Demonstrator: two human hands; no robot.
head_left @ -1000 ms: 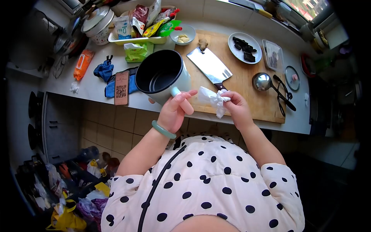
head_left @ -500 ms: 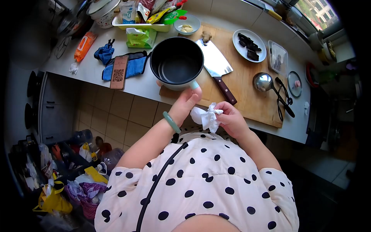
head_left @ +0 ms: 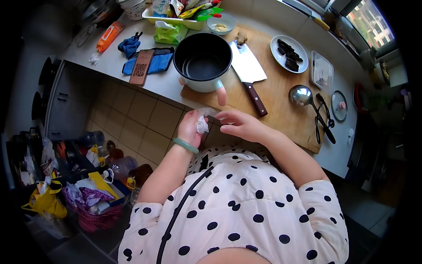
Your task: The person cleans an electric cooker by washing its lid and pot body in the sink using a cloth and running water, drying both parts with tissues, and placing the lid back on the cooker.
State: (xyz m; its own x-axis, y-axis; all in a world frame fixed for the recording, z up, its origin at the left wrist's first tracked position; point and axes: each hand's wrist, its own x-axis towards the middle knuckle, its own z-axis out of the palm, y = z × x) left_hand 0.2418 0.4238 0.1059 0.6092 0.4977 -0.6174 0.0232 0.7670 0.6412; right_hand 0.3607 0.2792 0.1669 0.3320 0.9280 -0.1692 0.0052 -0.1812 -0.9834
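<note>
A crumpled white tissue (head_left: pixel 202 125) rests in my left hand (head_left: pixel 190 128), its fingers curled round it, in front of the counter edge. My right hand (head_left: pixel 241 125) is just to the right, fingers apart and pointing towards the tissue, holding nothing that I can see. Beyond both hands stands a pot (head_left: pixel 201 84) with a dark interior, its pink-and-green handle (head_left: pixel 221 93) pointing towards me. Neither hand touches the pot. A cleaver (head_left: pixel 250 72) lies beside it on the wooden cutting board (head_left: pixel 281 119).
A ladle (head_left: pixel 301 95), a plate (head_left: pixel 277 43) of dark pieces and a plastic container (head_left: pixel 322 70) are on the right. Behind sits a bowl (head_left: pixel 221 20) with pale cloves. A phone (head_left: pixel 141 67) lies on blue gloves (head_left: pixel 161 63) at left. Bags and bottles crowd the floor.
My left hand has let go of the pot handle, drawn back towards me and taken the tissue. My right hand has released the tissue and its fingers have opened.
</note>
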